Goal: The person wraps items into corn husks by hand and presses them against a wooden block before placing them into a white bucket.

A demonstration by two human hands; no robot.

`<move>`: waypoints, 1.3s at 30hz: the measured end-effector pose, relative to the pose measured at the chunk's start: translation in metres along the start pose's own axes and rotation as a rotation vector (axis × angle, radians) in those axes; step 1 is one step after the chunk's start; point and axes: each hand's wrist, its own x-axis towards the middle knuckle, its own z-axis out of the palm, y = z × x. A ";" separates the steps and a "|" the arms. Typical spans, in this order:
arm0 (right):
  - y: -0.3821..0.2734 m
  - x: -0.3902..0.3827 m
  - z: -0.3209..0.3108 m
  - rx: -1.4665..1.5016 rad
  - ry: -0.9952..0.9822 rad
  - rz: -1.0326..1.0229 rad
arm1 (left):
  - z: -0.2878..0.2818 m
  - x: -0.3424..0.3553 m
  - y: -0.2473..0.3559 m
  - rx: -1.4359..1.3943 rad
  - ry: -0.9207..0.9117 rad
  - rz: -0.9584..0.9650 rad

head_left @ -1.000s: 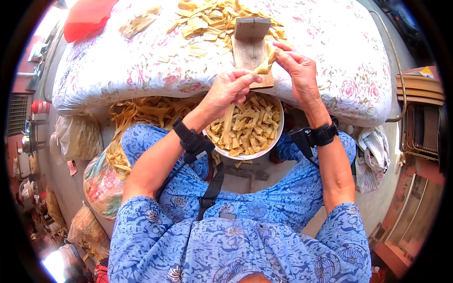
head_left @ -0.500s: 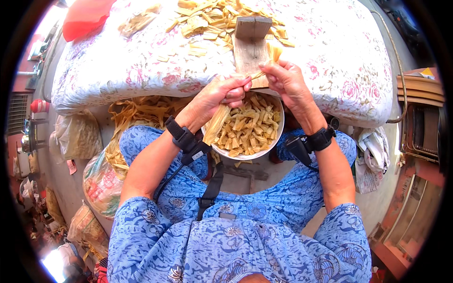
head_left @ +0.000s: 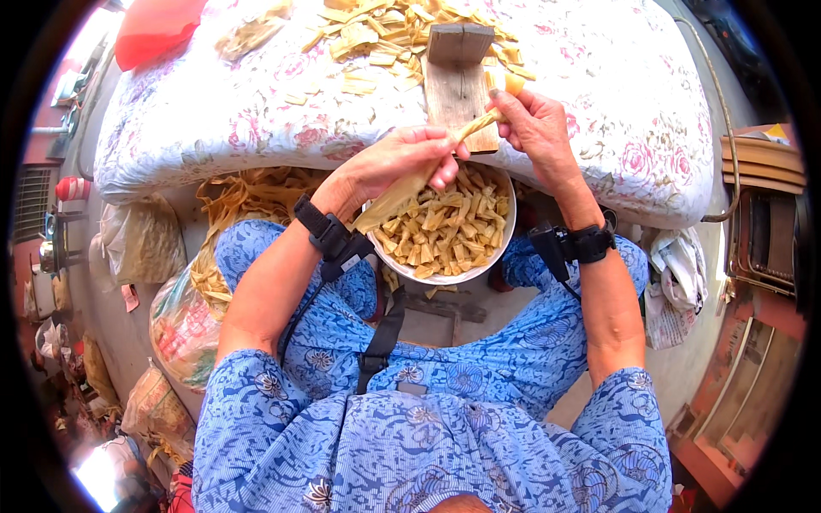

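A pale yellow corn husk stretches between my two hands, its middle twisted into a thin cord. My left hand is closed on it, and the broad flat end hangs down to the left over the bowl. Higher up, my right hand pinches the twisted part, with a flared end showing past the fingertips. Below my hands stands a white bowl heaped with short folded husk pieces. Just beyond, a wooden board with an upright block lies on the bed's edge.
A flowered sheet covers the bed, with a pile of flat husk strips on it. A red cloth lies at the far left. Long loose husks and plastic bags are by my left knee. A white bag stands at right.
My right hand has moved slightly up and right, drawing out a longer twisted length of husk. My left fingers have loosened and extended somewhat along it.
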 end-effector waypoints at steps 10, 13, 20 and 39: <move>-0.011 0.014 -0.039 0.059 0.076 0.030 | -0.013 -0.012 0.017 0.282 -0.036 -0.064; -0.012 0.010 -0.033 0.056 0.022 0.075 | -0.014 -0.015 0.018 0.178 0.053 0.035; -0.015 0.009 -0.025 0.156 0.019 0.068 | 0.003 -0.015 0.025 0.630 0.323 0.205; -0.014 0.008 -0.016 -0.093 -0.224 0.015 | -0.024 -0.005 0.035 -0.609 0.164 0.240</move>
